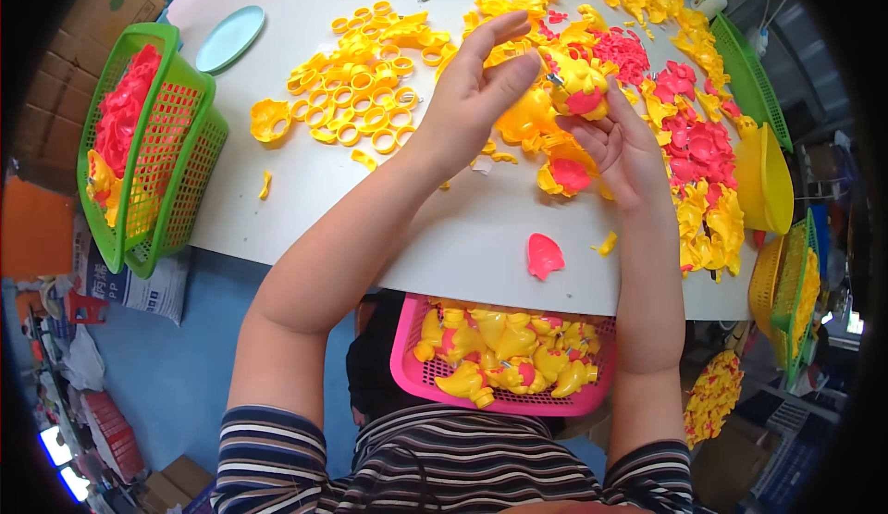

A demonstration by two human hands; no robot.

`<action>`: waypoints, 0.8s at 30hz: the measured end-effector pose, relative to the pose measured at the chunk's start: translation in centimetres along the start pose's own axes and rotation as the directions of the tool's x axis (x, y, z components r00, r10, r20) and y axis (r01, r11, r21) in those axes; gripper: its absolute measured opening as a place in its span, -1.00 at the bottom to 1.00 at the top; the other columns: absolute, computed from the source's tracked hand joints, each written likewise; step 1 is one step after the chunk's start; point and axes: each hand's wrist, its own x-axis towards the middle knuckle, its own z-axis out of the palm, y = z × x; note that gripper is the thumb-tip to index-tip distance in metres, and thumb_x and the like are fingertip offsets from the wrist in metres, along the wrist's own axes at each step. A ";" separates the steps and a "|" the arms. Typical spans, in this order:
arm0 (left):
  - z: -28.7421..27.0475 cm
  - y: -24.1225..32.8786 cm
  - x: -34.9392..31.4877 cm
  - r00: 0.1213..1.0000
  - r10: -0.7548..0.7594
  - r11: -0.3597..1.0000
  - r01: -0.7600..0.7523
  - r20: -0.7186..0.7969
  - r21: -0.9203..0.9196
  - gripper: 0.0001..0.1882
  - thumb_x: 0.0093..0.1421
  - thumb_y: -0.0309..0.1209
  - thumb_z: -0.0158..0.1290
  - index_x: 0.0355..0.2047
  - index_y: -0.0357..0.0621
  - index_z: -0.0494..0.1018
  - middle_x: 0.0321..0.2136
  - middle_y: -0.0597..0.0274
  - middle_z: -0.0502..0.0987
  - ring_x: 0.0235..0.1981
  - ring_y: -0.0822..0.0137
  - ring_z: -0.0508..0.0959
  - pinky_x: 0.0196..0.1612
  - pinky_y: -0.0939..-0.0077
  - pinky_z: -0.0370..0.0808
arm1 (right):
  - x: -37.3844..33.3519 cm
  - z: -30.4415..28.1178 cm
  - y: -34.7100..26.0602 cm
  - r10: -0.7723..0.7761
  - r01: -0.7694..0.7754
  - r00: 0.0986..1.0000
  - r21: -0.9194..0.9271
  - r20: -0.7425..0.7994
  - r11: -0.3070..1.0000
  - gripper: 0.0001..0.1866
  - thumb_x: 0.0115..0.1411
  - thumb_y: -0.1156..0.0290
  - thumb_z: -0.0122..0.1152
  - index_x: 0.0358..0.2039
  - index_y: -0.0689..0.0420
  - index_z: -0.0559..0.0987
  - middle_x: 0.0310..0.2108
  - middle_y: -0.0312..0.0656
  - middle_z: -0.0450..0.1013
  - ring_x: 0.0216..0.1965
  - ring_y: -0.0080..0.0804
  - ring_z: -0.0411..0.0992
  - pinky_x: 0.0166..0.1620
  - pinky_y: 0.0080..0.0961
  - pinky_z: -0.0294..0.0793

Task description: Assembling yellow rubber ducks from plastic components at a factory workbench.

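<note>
A small yellow plastic toy part with a pink patch [581,86] is held up above the table in my right hand [624,148], between thumb and fingers. A small dark metallic bit shows on its left side. My left hand [476,88] is just left of it, thumb and fingers stretched out and apart, with nothing visible in them. Beneath the hands lie yellow shell pieces [527,118] and a yellow piece with a pink inside [566,174]. Yellow rings [356,102] are spread left of my left hand. A pink shell-shaped piece [545,256] lies near the table's front edge.
A pink basket [403,366] of yellow-and-pink toys sits below the table edge at my lap. Green baskets [171,144] with pink parts stand left, near a pale blue plate [230,39]. Pink parts [696,151] and a yellow container [766,181] are at right.
</note>
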 end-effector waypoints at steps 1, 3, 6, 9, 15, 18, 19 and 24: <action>0.0 0.0 -0.1 0.992 0.114 0.985 -0.120 0.052 0.128 -0.37 0.17 -0.22 0.03 0.19 -0.13 0.09 0.14 0.11 0.18 0.09 0.21 0.32 0.05 0.39 0.34 | 0.0 0.0 0.1 0.003 -0.004 0.999 0.033 0.037 0.999 -0.58 0.29 0.22 -0.10 -0.01 0.30 0.32 -0.18 0.04 0.45 -0.20 -0.18 0.50 -0.26 -0.59 0.61; -0.1 0.3 -0.4 0.964 0.229 0.895 -0.263 0.135 0.360 -0.28 0.04 -0.37 0.20 0.17 -0.13 0.12 0.17 0.15 0.15 0.12 0.21 0.30 0.09 0.35 0.32 | 0.0 0.1 0.0 0.002 -0.007 0.997 0.067 0.074 0.998 -0.58 0.29 0.22 -0.11 -0.01 0.30 0.32 -0.18 0.03 0.45 -0.21 -0.21 0.50 -0.27 -0.59 0.61; 0.1 0.2 -0.1 0.893 0.373 0.716 -0.450 0.252 0.534 -0.36 -0.02 -0.38 0.24 0.08 -0.15 0.27 0.11 0.18 0.26 0.09 0.27 0.34 0.08 0.38 0.34 | -0.1 0.5 0.1 -0.014 0.015 1.000 0.101 -0.006 0.995 -0.59 0.21 0.16 0.05 -0.14 0.28 0.45 -0.28 -0.02 0.50 -0.32 -0.25 0.54 -0.35 -0.63 0.60; -0.2 -0.1 0.3 0.810 0.430 0.536 -0.584 0.398 0.610 -0.50 -0.03 -0.40 0.24 -0.05 -0.20 0.39 -0.03 0.21 0.41 0.01 0.34 0.41 0.07 0.43 0.35 | -0.3 0.9 -0.2 0.023 -0.020 0.999 0.081 -0.036 0.997 -0.58 0.21 0.13 0.05 -0.15 0.26 0.46 -0.33 -0.06 0.51 -0.38 -0.27 0.54 -0.38 -0.61 0.60; -0.1 0.2 -0.1 0.994 0.071 0.946 -0.095 0.087 0.309 -0.64 0.05 -0.46 0.17 -0.11 -0.21 0.45 -0.17 0.23 0.51 -0.15 0.44 0.49 -0.07 0.57 0.45 | -1.5 2.9 0.6 -0.302 0.277 0.953 -0.380 -0.005 0.882 -0.55 0.20 0.37 0.08 0.07 0.25 0.31 -0.06 -0.07 0.37 -0.07 -0.39 0.41 -0.11 -0.51 0.52; 0.3 0.4 0.0 0.990 0.073 0.967 -0.101 0.124 0.233 -0.66 0.07 -0.48 0.16 -0.11 -0.22 0.45 -0.18 0.22 0.51 -0.18 0.46 0.51 -0.13 0.61 0.48 | -1.9 2.7 0.5 -0.402 0.460 0.888 -0.449 0.223 0.766 -0.41 0.05 0.59 0.20 0.13 0.24 0.26 0.00 -0.11 0.32 -0.01 -0.46 0.34 -0.02 -0.52 0.45; 0.3 0.2 0.0 0.990 0.070 0.967 -0.098 0.123 0.236 -0.66 0.07 -0.48 0.16 -0.11 -0.22 0.45 -0.18 0.22 0.51 -0.18 0.46 0.51 -0.13 0.61 0.48 | -1.9 2.7 0.8 -0.403 0.462 0.886 -0.508 0.228 0.727 -0.40 -0.02 0.60 0.27 0.08 0.26 0.32 0.03 -0.11 0.30 -0.03 -0.45 0.35 -0.05 -0.55 0.45; -0.3 -0.3 -0.2 0.977 0.093 0.969 -0.134 0.193 0.208 -0.75 0.10 -0.48 0.12 -0.18 -0.23 0.47 -0.23 0.22 0.51 -0.24 0.47 0.52 -0.18 0.60 0.50 | -1.8 2.2 1.3 -0.500 0.615 0.769 -0.678 0.399 0.404 -0.40 -0.08 0.66 0.28 0.05 0.29 0.36 -0.09 -0.15 0.40 -0.12 -0.48 0.41 -0.03 -0.57 0.43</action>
